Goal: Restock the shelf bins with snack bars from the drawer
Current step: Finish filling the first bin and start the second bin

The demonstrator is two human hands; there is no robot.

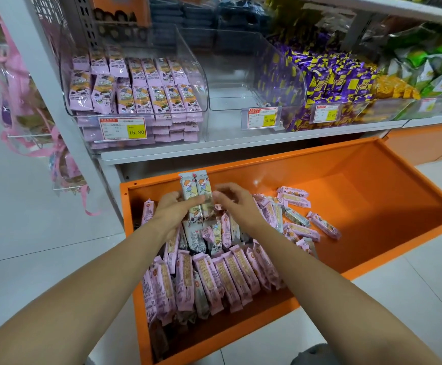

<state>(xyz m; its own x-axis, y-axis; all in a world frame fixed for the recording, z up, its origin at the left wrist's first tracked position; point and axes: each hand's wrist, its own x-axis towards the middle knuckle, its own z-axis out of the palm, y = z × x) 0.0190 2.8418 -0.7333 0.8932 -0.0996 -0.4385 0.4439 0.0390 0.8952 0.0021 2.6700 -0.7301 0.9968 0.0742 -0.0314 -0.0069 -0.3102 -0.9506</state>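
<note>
"So where were the snack bars at that point?"

"Two pale bars (197,189) stood upright in the left grip (172,212), its fingers curled round their lower halves, above the heap of pink bars (214,280) in the orange drawer (359,196). The right grip (234,204) was just beside them, but blurred, so I couldn't tell whether it pinched anything."

"What worried you?"

"Slick wrappers, held low. With the tops free, one bar looked likely to fan out and drop into the drawer if the lift was quick."

"And up at the shelf (214,151)?"

"The middle bin (241,83) was bare, while the left bin (204,119) was packed to its brim with pink-wrapped stock. Pale bars put into the left one would have mixed the lines, or spilled over its front lip. The drawer also stuck out below the shelf, so the reach meant leaning across it, and a loosened hold there could have scattered both bars on the floor."
</note>
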